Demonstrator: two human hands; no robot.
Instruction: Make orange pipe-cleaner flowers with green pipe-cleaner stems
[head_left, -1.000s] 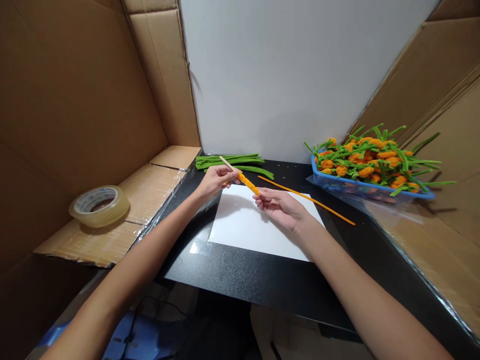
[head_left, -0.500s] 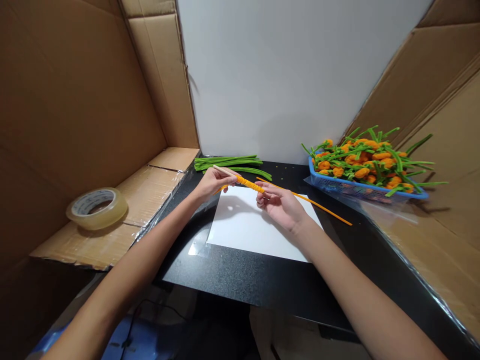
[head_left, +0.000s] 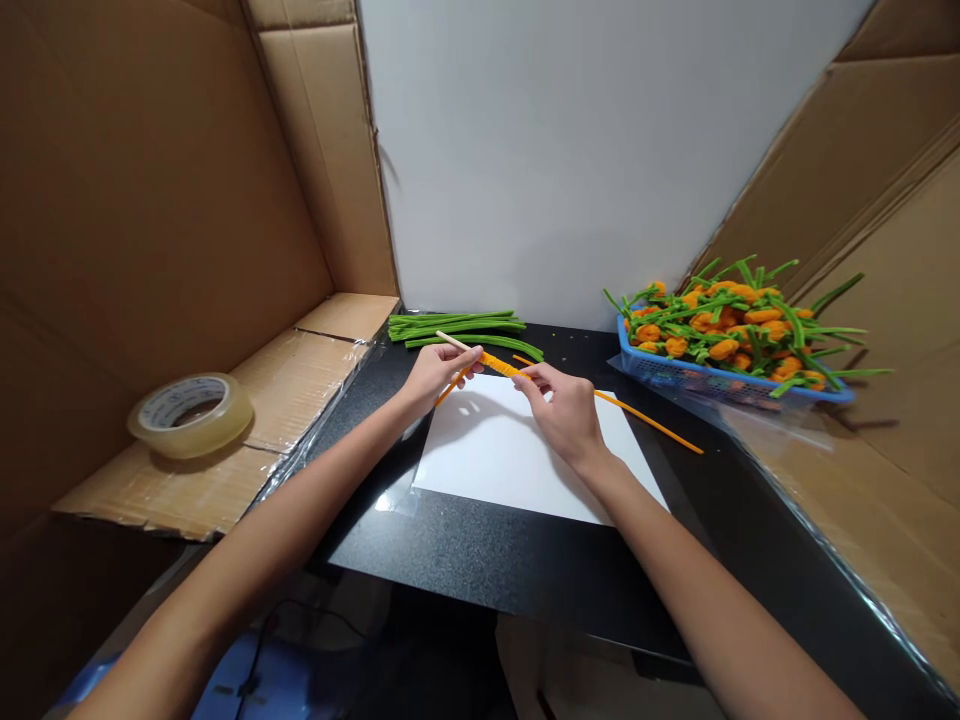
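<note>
Head view, read from my remote station. Left hand [head_left: 439,375] clamped on wooden stick [head_left: 452,342], fingers curled round it. Orange pipe cleaner [head_left: 499,364] coiled tightly along stick, held just above white paper sheet [head_left: 517,460]; straight tail [head_left: 645,425] runs from right hand across sheet corner. Right hand [head_left: 561,405] pinching pipe cleaner near coil end, thumb and fingers together. Beyond: green pipe cleaners [head_left: 457,325] on black worktop [head_left: 480,560]. Right: blue plastic basket [head_left: 735,388] heaped with orange-and-green pipe-cleaner flowers [head_left: 720,330]. Left: clear tape roll [head_left: 191,415] on cardboard [head_left: 300,385].

The left hand [head_left: 437,378] and right hand [head_left: 562,410] are bare.
</note>
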